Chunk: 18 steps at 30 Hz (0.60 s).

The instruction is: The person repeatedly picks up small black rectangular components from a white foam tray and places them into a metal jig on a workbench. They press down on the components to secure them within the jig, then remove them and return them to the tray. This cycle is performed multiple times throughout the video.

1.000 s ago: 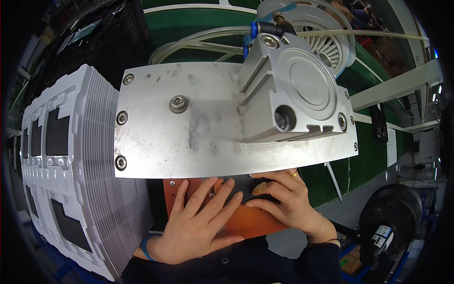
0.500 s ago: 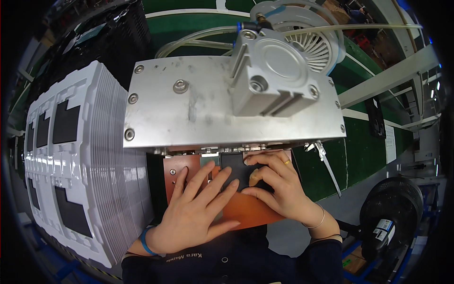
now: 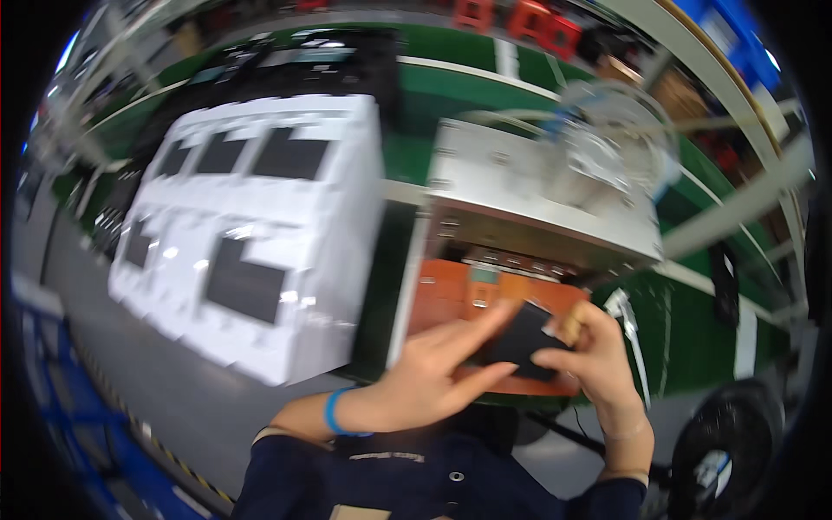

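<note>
A flat black rectangular piece (image 3: 525, 343) is lifted at a tilt above the orange base plate (image 3: 438, 290) of a metal press. My right hand (image 3: 600, 351) pinches its right edge between thumb and bent fingers. At the piece's left side is my left hand (image 3: 438, 373), fingers stretched and thumb apart. The fingertips and thumb tip are at the piece's edge; motion blur hides whether they press on it. Behind the piece, a small green-and-metal fitting (image 3: 484, 286) sits on the orange plate under the press's silver top (image 3: 511, 165).
To the left stands a tall stack of white trays (image 3: 334, 251), with black pieces in the top one's pockets. A silver cylinder and a clear-tubed fan (image 3: 624, 113) are at the back right. A caliper-like tool (image 3: 631, 334) lies right of the press, beyond it a black fan (image 3: 737, 446).
The black piece has come out from under the press toward me, with my right hand gripping it. My left hand has left the orange plate. The view has swung left.
</note>
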Each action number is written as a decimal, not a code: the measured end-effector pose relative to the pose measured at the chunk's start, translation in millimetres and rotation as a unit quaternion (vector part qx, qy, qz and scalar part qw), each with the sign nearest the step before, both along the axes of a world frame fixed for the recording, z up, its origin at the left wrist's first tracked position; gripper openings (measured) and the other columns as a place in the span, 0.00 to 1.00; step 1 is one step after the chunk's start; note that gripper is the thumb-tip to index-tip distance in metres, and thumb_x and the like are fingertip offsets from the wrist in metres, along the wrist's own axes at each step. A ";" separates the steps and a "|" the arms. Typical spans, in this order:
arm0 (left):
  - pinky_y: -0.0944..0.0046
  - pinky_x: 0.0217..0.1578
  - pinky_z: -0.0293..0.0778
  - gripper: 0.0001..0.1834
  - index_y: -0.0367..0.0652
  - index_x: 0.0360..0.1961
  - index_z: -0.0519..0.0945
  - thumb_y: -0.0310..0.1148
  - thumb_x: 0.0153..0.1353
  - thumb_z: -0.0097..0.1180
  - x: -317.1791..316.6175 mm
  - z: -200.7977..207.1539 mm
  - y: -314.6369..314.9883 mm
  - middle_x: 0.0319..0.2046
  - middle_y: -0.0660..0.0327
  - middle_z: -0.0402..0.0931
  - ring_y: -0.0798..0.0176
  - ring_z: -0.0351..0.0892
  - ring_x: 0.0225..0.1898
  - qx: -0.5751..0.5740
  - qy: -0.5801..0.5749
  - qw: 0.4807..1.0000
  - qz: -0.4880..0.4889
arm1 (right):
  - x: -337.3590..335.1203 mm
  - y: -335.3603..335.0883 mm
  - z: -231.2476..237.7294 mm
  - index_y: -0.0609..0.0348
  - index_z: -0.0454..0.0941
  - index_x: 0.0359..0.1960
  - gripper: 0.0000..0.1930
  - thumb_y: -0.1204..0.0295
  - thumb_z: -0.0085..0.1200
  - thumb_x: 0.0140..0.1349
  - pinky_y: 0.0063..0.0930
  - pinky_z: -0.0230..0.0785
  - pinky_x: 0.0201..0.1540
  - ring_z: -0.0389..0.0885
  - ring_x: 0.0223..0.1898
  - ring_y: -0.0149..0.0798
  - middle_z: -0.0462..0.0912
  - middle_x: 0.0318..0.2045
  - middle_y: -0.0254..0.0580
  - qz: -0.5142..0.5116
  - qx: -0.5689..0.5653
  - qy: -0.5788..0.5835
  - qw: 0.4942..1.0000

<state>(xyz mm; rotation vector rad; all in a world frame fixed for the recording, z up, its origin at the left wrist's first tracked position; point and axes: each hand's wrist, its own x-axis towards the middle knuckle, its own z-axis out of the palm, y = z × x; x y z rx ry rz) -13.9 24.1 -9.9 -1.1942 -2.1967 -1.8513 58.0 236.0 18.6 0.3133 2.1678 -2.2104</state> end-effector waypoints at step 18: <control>0.67 0.39 0.72 0.13 0.39 0.42 0.86 0.33 0.57 0.66 -87.0 61.7 -225.8 0.31 0.60 0.84 0.68 0.77 0.34 -0.088 0.077 0.806 0.581 | -134.8 -188.3 54.4 0.65 0.83 0.34 0.27 0.50 0.69 0.46 0.39 0.65 0.49 0.76 0.46 0.46 0.82 0.36 0.46 0.184 0.529 0.351 0.751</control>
